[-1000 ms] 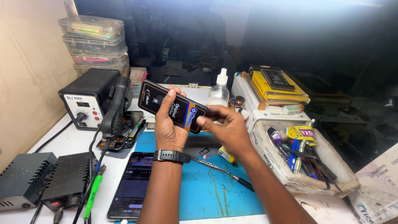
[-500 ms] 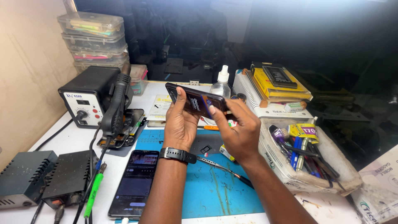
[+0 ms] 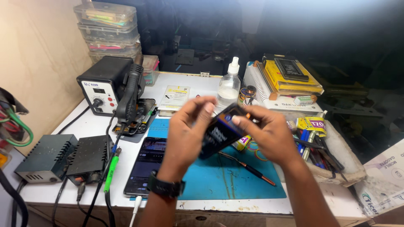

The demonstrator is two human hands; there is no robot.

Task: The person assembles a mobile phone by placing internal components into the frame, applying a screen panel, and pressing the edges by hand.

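A dark phone point(image 3: 218, 133) with a colourful back is held tilted above the blue work mat point(image 3: 219, 178). My left hand point(image 3: 187, 132), with a black watch on the wrist, grips its left side. My right hand point(image 3: 269, 136) holds its upper right end with the fingertips. Both hands are motion-blurred. A second phone point(image 3: 147, 164) lies flat on the mat's left edge with its screen lit, just left of my left wrist.
A black hot-air station point(image 3: 107, 86) with its handle stands at the left. Two black boxes point(image 3: 63, 157) sit front left. A clear bottle point(image 3: 229, 88), a tray of tools point(image 3: 320, 147), stacked yellow boxes point(image 3: 290, 77), stacked plastic cases point(image 3: 109, 29) and tweezers point(image 3: 248, 168) surround the mat.
Both hands have lowered the phone toward the mat and turned it, so it now hangs steeply tilted instead of held out flat and high.
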